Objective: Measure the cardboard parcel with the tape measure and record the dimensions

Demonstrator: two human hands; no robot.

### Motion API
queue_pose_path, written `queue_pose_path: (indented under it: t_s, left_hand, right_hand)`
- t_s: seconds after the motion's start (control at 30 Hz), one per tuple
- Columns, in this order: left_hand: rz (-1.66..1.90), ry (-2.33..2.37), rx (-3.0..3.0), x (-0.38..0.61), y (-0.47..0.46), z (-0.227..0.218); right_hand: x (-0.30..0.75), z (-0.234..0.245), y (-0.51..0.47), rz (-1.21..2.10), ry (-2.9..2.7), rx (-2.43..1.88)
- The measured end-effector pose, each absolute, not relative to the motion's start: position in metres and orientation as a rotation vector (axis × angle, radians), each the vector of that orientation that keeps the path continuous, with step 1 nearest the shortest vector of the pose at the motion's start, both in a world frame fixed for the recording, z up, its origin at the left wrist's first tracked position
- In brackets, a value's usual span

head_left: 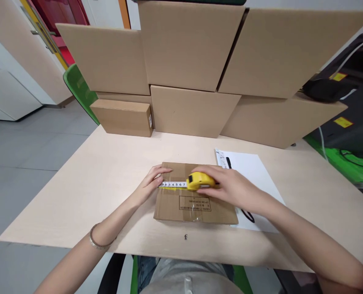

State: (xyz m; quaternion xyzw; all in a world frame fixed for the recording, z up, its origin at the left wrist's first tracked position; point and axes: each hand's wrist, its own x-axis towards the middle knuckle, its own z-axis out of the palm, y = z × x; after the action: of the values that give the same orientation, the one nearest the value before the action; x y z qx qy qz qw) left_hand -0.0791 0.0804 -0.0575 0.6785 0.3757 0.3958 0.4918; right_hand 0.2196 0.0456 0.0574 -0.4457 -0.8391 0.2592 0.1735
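A flat cardboard box (169, 208) with printed text on its top lies on the table in front of me. In my right hand (230, 183) is a yellow tape measure (200, 180), resting over the middle of the box. Its white blade (175, 184) is drawn out to the left, across the box top, with numbers up to 7 visible. At the box's left edge, my left hand (150, 183) pinches the blade's end by the thumb, while an index finger reaches over the top of the box. The box partly covers a white sheet of paper (254, 171).
A black pen (228, 162) and a black loop (248, 216) lie on the paper. Large cardboard boxes (193, 110) form a wall along the table's back, with a smaller box (126, 118) at left. Behind them stands a green chair (79, 92). Dark equipment (349, 94) is at right.
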Motion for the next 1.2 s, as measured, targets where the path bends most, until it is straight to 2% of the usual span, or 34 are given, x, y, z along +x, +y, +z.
queue_pose_path:
  t_s: [0.23,0.4,0.57,0.73,0.97,1.1,1.2]
  left_hand:
    - [0.940,0.918,1.673,-0.080,0.083,-0.050]
    - [0.899,0.918,1.746,-0.081,0.084,-0.047]
    - [0.901,0.933,1.765,-0.082,0.084,-0.050]
    - [0.896,0.943,1.757,-0.084,0.085,-0.054]
    - [1.016,0.829,1.541,-0.082,0.087,-0.075]
    - [1.049,0.776,1.385,-0.073,0.087,-0.080]
    - [0.981,0.784,1.445,-0.074,0.085,-0.063]
  right_hand:
    - [0.323,0.044,0.017,0.820,-2.081,-1.582]
    - [0.328,0.035,0.011,0.866,-2.032,-1.598]
    - [0.319,0.057,0.009,0.770,-2.165,-1.624]
    - [0.259,0.076,0.025,0.800,-2.326,-1.433]
    - [0.157,0.075,0.063,0.524,-2.664,-1.016]
    - [0.148,0.073,0.068,0.570,-2.654,-0.910]
    - [0.172,0.075,0.066,0.621,-2.503,-0.860]
